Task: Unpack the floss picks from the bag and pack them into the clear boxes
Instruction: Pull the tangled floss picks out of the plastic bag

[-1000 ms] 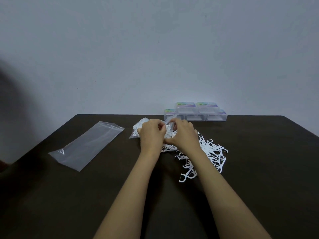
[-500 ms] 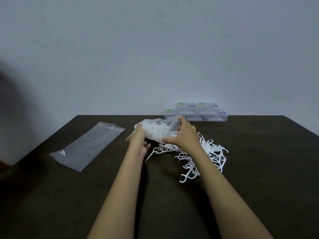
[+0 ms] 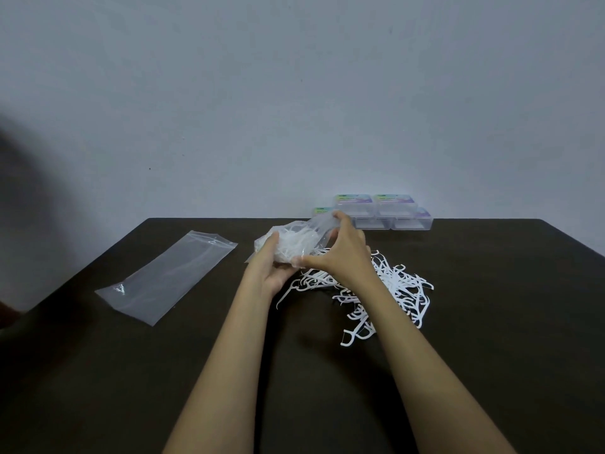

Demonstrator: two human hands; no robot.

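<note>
A clear plastic bag (image 3: 296, 242) full of white floss picks is held just above the dark table (image 3: 491, 322), tilted. My left hand (image 3: 270, 263) cups its closed lower end from below. My right hand (image 3: 340, 250) grips the open end on the right side. A loose heap of white floss picks (image 3: 393, 290) lies on the table under and to the right of my right hand. Several clear boxes (image 3: 383, 213) with coloured labels are stacked at the table's far edge against the wall.
An empty flat clear bag (image 3: 167, 276) lies on the left part of the table. A pale wall rises behind the table. A dark blurred shape fills the far left edge of the view.
My left hand has slid from the top of the bag to beneath its left end. The bag has lifted and tilted, and a few more picks lie near my left wrist.
</note>
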